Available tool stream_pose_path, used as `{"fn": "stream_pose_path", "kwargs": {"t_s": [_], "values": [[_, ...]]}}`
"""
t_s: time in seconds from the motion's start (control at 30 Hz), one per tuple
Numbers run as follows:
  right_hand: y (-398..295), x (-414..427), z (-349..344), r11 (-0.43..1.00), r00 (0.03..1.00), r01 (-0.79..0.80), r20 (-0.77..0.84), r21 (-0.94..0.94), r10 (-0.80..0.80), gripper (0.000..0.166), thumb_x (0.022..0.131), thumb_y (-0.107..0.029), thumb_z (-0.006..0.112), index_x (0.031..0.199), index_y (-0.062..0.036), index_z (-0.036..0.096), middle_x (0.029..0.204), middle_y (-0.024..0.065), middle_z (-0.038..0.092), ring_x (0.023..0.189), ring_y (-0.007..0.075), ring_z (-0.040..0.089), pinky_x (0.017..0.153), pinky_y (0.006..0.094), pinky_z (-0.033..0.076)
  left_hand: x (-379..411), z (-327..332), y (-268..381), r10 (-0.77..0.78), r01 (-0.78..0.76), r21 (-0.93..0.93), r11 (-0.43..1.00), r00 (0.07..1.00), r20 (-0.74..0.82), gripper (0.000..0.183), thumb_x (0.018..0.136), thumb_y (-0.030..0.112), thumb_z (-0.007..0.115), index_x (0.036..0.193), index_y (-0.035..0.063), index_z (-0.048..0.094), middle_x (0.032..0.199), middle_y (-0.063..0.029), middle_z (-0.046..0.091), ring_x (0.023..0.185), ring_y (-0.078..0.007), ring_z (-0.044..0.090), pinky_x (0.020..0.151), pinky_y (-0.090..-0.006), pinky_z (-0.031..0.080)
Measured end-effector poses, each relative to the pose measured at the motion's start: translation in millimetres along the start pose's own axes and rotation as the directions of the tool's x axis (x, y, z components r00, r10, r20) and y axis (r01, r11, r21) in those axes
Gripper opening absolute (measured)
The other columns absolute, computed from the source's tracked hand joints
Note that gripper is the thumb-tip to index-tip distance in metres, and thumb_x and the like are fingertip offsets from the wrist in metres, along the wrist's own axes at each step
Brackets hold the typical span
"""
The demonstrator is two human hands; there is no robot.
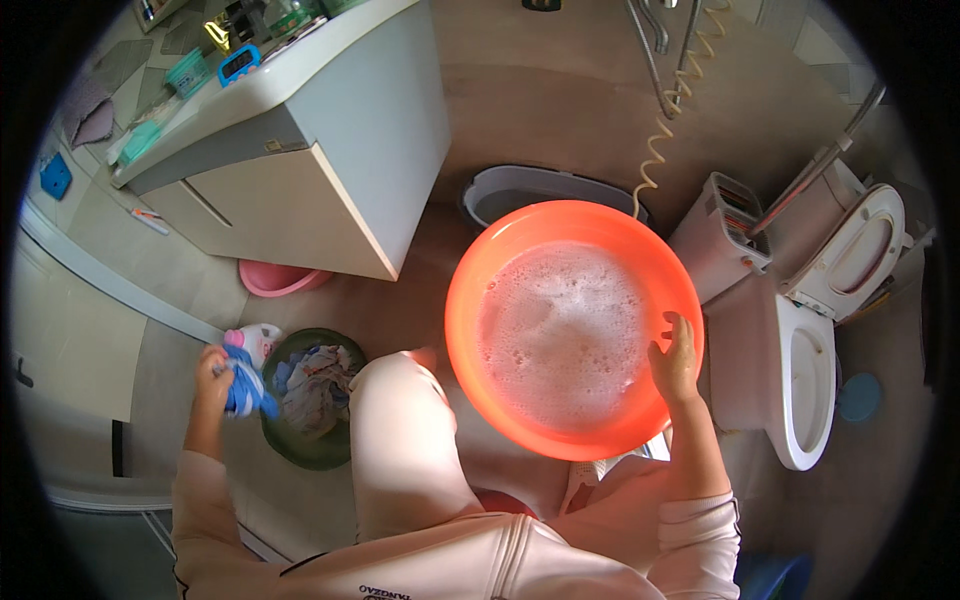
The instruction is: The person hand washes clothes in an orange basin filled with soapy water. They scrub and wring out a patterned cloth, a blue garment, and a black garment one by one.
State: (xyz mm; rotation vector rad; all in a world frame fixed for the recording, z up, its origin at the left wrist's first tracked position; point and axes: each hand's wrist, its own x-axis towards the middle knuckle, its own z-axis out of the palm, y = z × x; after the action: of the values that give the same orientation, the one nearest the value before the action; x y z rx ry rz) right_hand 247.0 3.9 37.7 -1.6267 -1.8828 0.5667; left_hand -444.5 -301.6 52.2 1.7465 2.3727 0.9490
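Observation:
My left hand grips a blue and white cloth at the left, beside a green basin. Crumpled light-coloured laundry lies in that basin. My right hand is over the inner right side of a large orange plastic basin, its fingers apart and holding nothing. Foamy water fills the basin's bottom; what lies under the foam is hidden. A white bottle with a pink cap stands between the held cloth and the green basin's upper edge.
Behind the orange basin is a grey tub. A toilet and a mop bucket stand at the right. A vanity cabinet is at the upper left, with a pink basin under it. A coiled hose hangs down behind.

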Motion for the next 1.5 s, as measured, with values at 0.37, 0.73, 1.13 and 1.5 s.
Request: {"fn": "stream_pose_path", "kwargs": {"t_s": [0.37, 0.73, 1.13, 1.5], "values": [[113, -37, -151, 0.963, 0.852, -0.254, -0.493, -0.091, 0.178, 0.055, 0.072, 0.000, 0.058, 0.125, -0.0076, 0.044, 0.123, 0.0156, 0.047, 0.108, 0.0309, 0.050, 0.092, 0.0407, 0.042, 103, 42, 134, -0.141, 0.086, 0.220, 0.972, 0.958, 0.248, 0.018, 0.081, 0.001, 0.057, 0.099, 0.0033, 0.055, 0.105, -0.0135, 0.059, 0.095, -0.0216, 0.055, 0.082, -0.0302, 0.045], [295, -396, -106, 0.261, 0.342, -0.930, -0.348, -0.259, 0.873, 0.076, 0.064, -0.019, 0.080, 0.125, -0.0002, 0.040, 0.129, 0.0249, 0.042, 0.120, 0.0409, 0.043, 0.102, 0.0430, 0.038, 105, 193, 390, 0.424, -0.322, -0.278, 0.905, 0.718, 0.552, 0.021, 0.081, 0.004, 0.055, 0.101, -0.0008, 0.059, 0.094, -0.0167, 0.063, 0.081, -0.0279, 0.061, 0.074, -0.0341, 0.049], [333, -584, 32, -0.253, -0.109, -0.893, 0.368, 0.371, 0.923, 0.062, 0.063, -0.001, 0.070, 0.122, 0.0027, 0.053, 0.105, 0.0131, 0.063, 0.095, 0.0291, 0.059, 0.087, 0.0354, 0.046, 78, 207, 422, 0.354, -0.451, -0.052, 0.891, 0.617, 0.703, 0.021, 0.080, 0.007, 0.055, 0.099, 0.0009, 0.062, 0.091, -0.0171, 0.065, 0.081, -0.0297, 0.063, 0.073, -0.0357, 0.050], [292, -536, 82, 0.003, 0.211, -0.890, 0.404, 0.456, 0.890, 0.049, 0.074, -0.002, 0.059, 0.122, 0.0011, 0.053, 0.116, 0.0127, 0.060, 0.100, 0.0254, 0.059, 0.087, 0.0337, 0.045, 60, 214, 433, 0.307, -0.416, -0.043, 0.908, 0.593, 0.744, 0.022, 0.081, 0.013, 0.055, 0.099, 0.0033, 0.063, 0.089, -0.0172, 0.064, 0.079, -0.0314, 0.063, 0.070, -0.0373, 0.049]]}}
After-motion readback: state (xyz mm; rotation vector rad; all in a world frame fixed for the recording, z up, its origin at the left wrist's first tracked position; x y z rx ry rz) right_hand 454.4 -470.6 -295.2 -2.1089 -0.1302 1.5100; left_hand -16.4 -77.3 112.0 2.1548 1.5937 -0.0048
